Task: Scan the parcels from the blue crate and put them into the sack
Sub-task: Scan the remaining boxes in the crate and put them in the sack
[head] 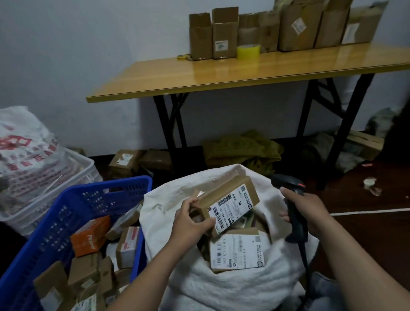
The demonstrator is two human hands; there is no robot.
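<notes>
My left hand (191, 224) grips a brown cardboard parcel (227, 201) with a white barcode label, held over the mouth of the white sack (230, 294). A black barcode scanner (295, 212) is gripped in my right hand (305, 209), just right of the parcel, head pointing up and away. Inside the sack lies another labelled parcel (237, 251) with others under it. The blue crate (66, 210) stands to the left, holding several brown parcels (86, 273) and an orange box (90, 235).
A white basket (81, 169) with a printed plastic bag stands behind the crate. A yellow-topped folding table (242, 70) against the wall carries several cardboard boxes and a yellow tape roll (248, 51). Boxes and green cloth (241, 148) lie on the floor under it.
</notes>
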